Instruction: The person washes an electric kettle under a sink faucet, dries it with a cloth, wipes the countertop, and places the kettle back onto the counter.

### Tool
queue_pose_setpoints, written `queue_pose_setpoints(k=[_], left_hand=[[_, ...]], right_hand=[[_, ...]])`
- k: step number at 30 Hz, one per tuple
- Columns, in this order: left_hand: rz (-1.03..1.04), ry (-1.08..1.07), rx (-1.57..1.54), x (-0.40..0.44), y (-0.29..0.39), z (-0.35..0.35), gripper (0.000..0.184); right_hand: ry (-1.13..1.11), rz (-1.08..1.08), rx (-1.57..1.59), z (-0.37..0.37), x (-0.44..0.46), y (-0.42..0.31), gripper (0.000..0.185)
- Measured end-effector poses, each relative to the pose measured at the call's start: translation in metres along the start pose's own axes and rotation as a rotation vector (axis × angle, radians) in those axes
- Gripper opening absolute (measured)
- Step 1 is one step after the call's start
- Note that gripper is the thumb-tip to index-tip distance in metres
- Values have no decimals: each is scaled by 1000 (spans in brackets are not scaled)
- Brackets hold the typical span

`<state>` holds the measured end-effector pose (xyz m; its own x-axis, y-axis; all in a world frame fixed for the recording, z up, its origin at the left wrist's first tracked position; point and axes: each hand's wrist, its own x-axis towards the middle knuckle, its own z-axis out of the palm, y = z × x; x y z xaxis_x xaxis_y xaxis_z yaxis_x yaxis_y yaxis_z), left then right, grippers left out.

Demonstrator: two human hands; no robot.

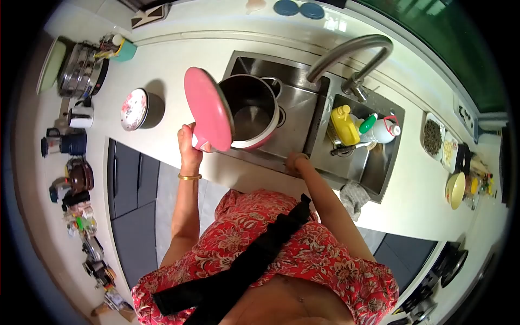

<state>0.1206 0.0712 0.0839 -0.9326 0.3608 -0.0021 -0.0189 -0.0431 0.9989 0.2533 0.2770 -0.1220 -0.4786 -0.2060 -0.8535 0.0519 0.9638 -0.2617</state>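
My left hand (189, 142) is closed round the short handle of a pink frying pan (206, 105). The pan is tilted up on its side, its pink underside towards the left and its dark rim towards the pot. Just right of it, a deep pot (254, 111) with a dark inside and pale rim sits in the left sink basin (300, 116), partly covered by the pan. My right hand (294, 162) reaches over the near edge of this basin, low down. Its fingers are dark and mostly hidden, so I cannot make out whether they hold anything.
The right basin (374, 168) holds a yellow bottle (344, 125), a white bottle (383, 131) and a brush. A curved faucet (352, 49) arches behind. A grey cloth (355, 200) hangs at the front edge. Left on the counter stands a lidded container (142, 109).
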Motion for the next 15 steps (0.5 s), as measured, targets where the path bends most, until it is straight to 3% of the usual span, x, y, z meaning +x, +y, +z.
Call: queue_pose_setpoints(k=[2, 3, 4, 6, 10, 13, 15], left_hand=[[12, 287, -167, -4, -17, -5, 63], [28, 133, -176, -10, -25, -19, 62], [-1, 172, -250, -15, -33, -20, 61], [0, 180, -273, -21, -37, -24, 60], [33, 220, -285, -33, -39, -31, 58], [74, 250, -315, -39, -40, -36, 57], [90, 269, -347, -40, -42, -39, 56]], right_hand=[[-60, 20, -69, -8, -7, -6, 30], [-108, 54, -122, -12, -8, -8, 29], [-112, 45, -142, -3, 1, -5, 29], [240, 141, 567, 22, 22, 8, 26], [261, 152, 325, 22, 26, 17, 24], [277, 18, 242, 26, 36, 28, 24], [608, 128, 909, 24, 29, 31, 27]])
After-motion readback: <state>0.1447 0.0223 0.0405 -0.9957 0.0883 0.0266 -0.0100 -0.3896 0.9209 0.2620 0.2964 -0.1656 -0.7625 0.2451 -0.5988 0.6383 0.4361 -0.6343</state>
